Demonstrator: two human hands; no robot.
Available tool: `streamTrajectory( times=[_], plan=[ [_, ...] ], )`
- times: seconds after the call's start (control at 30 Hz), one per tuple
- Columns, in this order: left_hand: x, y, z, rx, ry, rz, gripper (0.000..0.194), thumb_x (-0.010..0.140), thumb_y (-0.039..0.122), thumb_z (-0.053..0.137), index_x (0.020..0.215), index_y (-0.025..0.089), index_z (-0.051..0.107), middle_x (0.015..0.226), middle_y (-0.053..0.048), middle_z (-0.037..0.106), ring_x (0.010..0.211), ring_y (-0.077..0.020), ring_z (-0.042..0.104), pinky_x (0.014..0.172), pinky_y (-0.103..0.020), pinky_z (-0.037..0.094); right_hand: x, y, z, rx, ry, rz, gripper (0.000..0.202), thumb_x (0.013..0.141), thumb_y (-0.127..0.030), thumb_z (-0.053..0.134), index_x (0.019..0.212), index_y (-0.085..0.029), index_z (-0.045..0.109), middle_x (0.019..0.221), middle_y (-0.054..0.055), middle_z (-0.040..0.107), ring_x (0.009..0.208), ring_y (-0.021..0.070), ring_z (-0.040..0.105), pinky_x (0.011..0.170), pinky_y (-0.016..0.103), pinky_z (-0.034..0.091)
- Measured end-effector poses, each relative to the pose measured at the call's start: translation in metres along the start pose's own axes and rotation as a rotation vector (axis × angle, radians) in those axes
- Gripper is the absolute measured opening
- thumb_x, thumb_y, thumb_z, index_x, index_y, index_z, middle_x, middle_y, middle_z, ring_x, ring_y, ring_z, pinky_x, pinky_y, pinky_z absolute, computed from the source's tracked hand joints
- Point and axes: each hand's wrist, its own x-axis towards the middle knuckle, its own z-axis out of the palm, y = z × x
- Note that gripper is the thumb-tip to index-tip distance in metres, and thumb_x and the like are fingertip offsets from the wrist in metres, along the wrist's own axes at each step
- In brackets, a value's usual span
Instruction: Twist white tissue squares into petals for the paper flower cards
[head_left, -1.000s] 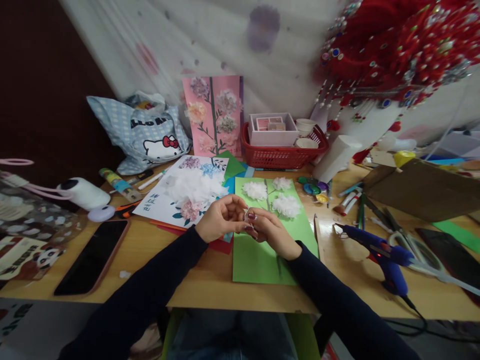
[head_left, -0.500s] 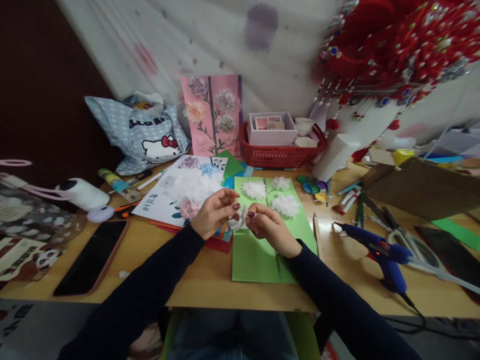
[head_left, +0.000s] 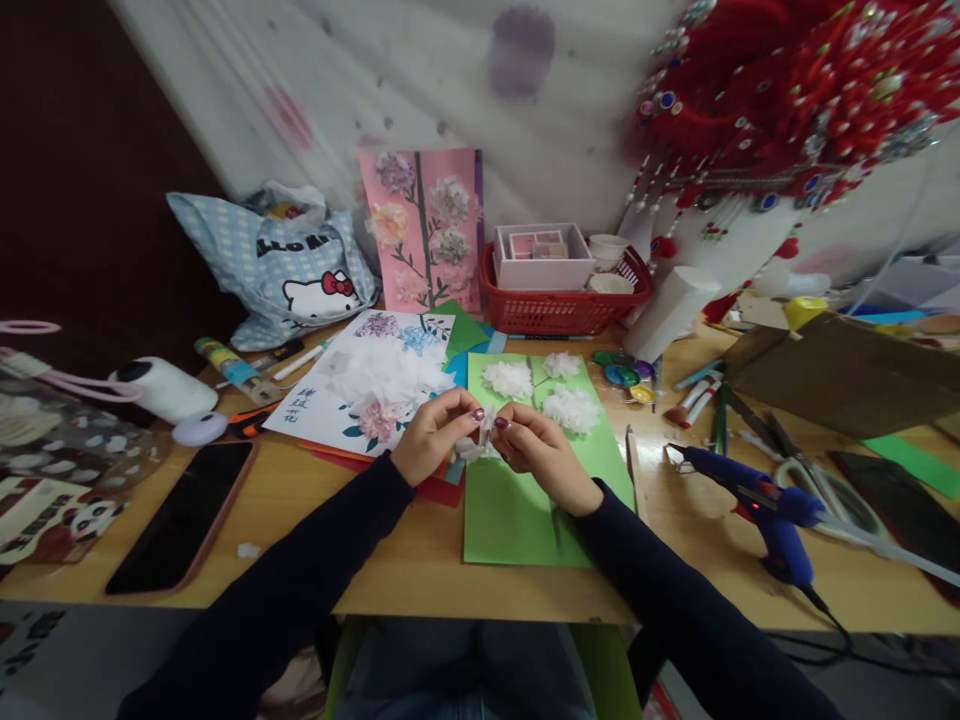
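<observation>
Between my two hands is a small white tissue-paper flower (head_left: 480,440), partly hidden by the fingers. My left hand (head_left: 433,436) pinches its left side with thumb and forefinger. From the other side, the fingertips of my right hand (head_left: 541,452) grip it too. Both hands are above a light green sheet (head_left: 510,520) with several fluffy white flowers (head_left: 572,409) and a dark stem on it. Left of the hands, a white sheet (head_left: 300,420) with printed flowers carries a pile of white tissue pieces (head_left: 382,370).
A blue glue gun (head_left: 757,500) lies at right beside scissors (head_left: 806,465). A phone (head_left: 184,515) rests at left. Behind stand a pink flower picture (head_left: 409,260), a red basket (head_left: 525,318), a patterned bag (head_left: 277,260) and a red beaded headdress (head_left: 772,100).
My left fingertips have come down and closed on the white tissue flower, where they were spread apart before. My right hand stays nearly in place, still pinching it.
</observation>
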Motion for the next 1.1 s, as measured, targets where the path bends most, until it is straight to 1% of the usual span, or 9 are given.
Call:
streamTrajectory(
  times=[0.2,0.27,0.43,0.6,0.73,0.9,0.97,1.03,1.1],
  plan=[
    [0.008,-0.006,-0.008,-0.152,0.175,0.031,0.017,0.071,0.03,0.069,0.072,0.019,0.056,0.064,0.004,0.056,0.058,-0.0108,0.056,0.059,-0.023,0.049,0.001,0.002,-0.002,0.043,0.047,0.015,0.023,0.081,-0.037,0.061,0.068,-0.021,0.051,0.052,-0.008,0.04,0.041,0.0051,0.023,0.042,0.021,0.016],
    [0.01,-0.002,-0.011,-0.213,0.204,0.028,0.015,0.07,0.028,0.065,0.072,0.02,0.053,0.073,0.002,0.061,0.065,-0.0121,0.058,0.064,-0.025,0.052,0.002,0.002,-0.003,0.05,0.059,0.017,0.023,0.081,-0.037,0.06,0.067,-0.021,0.05,0.051,-0.009,0.037,0.04,0.0051,0.022,0.042,0.021,0.015],
    [0.008,0.009,-0.012,-0.254,0.077,-0.067,0.014,0.063,0.028,0.063,0.066,0.019,0.053,0.103,-0.01,0.072,0.097,-0.0248,0.066,0.078,-0.041,0.058,0.003,0.003,-0.003,0.03,0.059,0.011,0.024,0.08,-0.039,0.062,0.069,-0.02,0.053,0.051,-0.009,0.04,0.04,0.0053,0.024,0.041,0.021,0.016],
    [0.003,0.005,0.003,-0.091,0.011,-0.159,0.018,0.058,0.025,0.073,0.058,0.015,0.058,0.076,-0.006,0.069,0.055,-0.0143,0.061,0.051,-0.028,0.052,0.002,0.003,-0.002,-0.012,0.049,0.013,0.027,0.08,-0.038,0.069,0.065,-0.019,0.057,0.048,-0.007,0.043,0.042,0.0068,0.031,0.041,0.021,0.019],
    [0.009,0.012,-0.012,0.071,0.194,-0.073,0.016,0.062,0.027,0.069,0.061,0.016,0.057,0.063,0.0,0.059,0.052,-0.011,0.057,0.05,-0.025,0.052,0.003,0.002,-0.003,0.017,0.081,0.017,0.029,0.084,-0.043,0.066,0.073,-0.016,0.064,0.048,-0.007,0.042,0.042,0.0073,0.03,0.041,0.021,0.02],
    [0.029,0.044,-0.075,0.381,0.503,0.088,0.01,0.066,0.023,0.063,0.063,0.019,0.054,0.065,0.001,0.054,0.062,-0.0151,0.057,0.063,-0.032,0.056,0.008,0.002,-0.007,0.156,0.191,0.005,0.032,0.087,-0.047,0.058,0.073,-0.018,0.06,0.048,-0.01,0.033,0.038,0.0056,0.018,0.039,0.02,0.015],
    [0.035,0.054,-0.09,0.522,0.585,0.136,0.011,0.064,0.017,0.065,0.066,0.019,0.054,0.074,-0.002,0.057,0.078,-0.0219,0.061,0.078,-0.041,0.056,0.01,0.0,-0.008,0.217,0.206,0.02,0.03,0.084,-0.046,0.059,0.071,-0.019,0.058,0.046,-0.011,0.031,0.037,0.0054,0.015,0.038,0.02,0.013],
    [0.034,0.056,-0.089,0.636,0.634,0.213,0.016,0.064,0.013,0.066,0.073,0.02,0.055,0.093,-0.007,0.06,0.104,-0.0284,0.058,0.096,-0.046,0.05,0.011,-0.001,-0.01,0.27,0.208,0.042,0.027,0.081,-0.044,0.061,0.07,-0.02,0.056,0.045,-0.011,0.03,0.037,0.0054,0.015,0.037,0.019,0.013],
    [0.026,0.049,-0.072,0.716,0.597,0.281,0.02,0.066,0.014,0.067,0.083,0.021,0.058,0.108,-0.01,0.06,0.117,-0.0301,0.053,0.105,-0.047,0.043,0.012,-0.002,-0.011,0.319,0.209,0.06,0.027,0.079,-0.045,0.063,0.069,-0.02,0.056,0.046,-0.011,0.031,0.037,0.0056,0.014,0.036,0.019,0.013]
  ],
)
